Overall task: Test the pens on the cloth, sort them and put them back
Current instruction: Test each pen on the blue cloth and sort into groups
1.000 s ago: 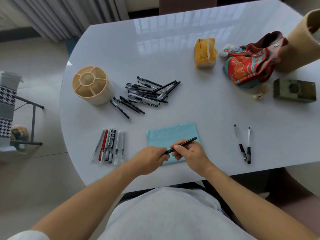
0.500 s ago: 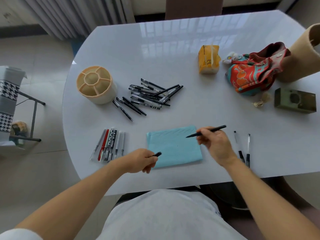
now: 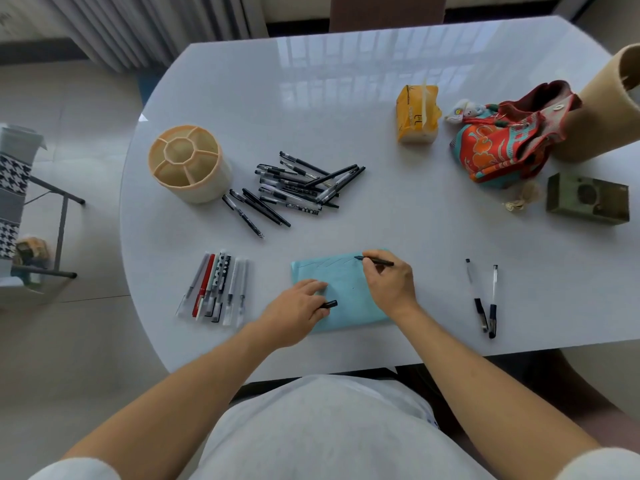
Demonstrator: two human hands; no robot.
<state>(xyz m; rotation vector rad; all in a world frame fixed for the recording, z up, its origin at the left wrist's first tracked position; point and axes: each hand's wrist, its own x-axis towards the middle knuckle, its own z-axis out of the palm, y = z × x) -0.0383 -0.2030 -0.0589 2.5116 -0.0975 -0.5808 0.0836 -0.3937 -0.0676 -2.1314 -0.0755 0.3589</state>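
Observation:
A light blue cloth point(image 3: 341, 282) lies at the table's near edge, with several dark strokes along its far side. My right hand point(image 3: 389, 282) grips a black pen point(image 3: 375, 260), tip down on the cloth's far right corner. My left hand point(image 3: 298, 311) rests on the cloth's left part, fingers pressing it, and pinches the pen's black cap point(image 3: 329, 304). A pile of black pens point(image 3: 298, 187) lies mid-table beside a beige compartmented pen holder point(image 3: 188, 164). A row of several pens point(image 3: 216, 287) lies left of the cloth. Two clear pens point(image 3: 483, 299) lie to the right.
At the back right sit a yellow tissue pack point(image 3: 417, 114), a red patterned bag point(image 3: 502, 143), a tan cardboard tube point(image 3: 602, 109) and a green box point(image 3: 587, 199). A chair back point(image 3: 384, 12) stands beyond the white table point(image 3: 346, 81). A metal rack point(image 3: 34, 202) stands on the floor left.
My hands pulled the cap off the pen. The right hand swung right with the pen, then came back and set its tip on the cloth. The left hand settled on the cloth with the cap.

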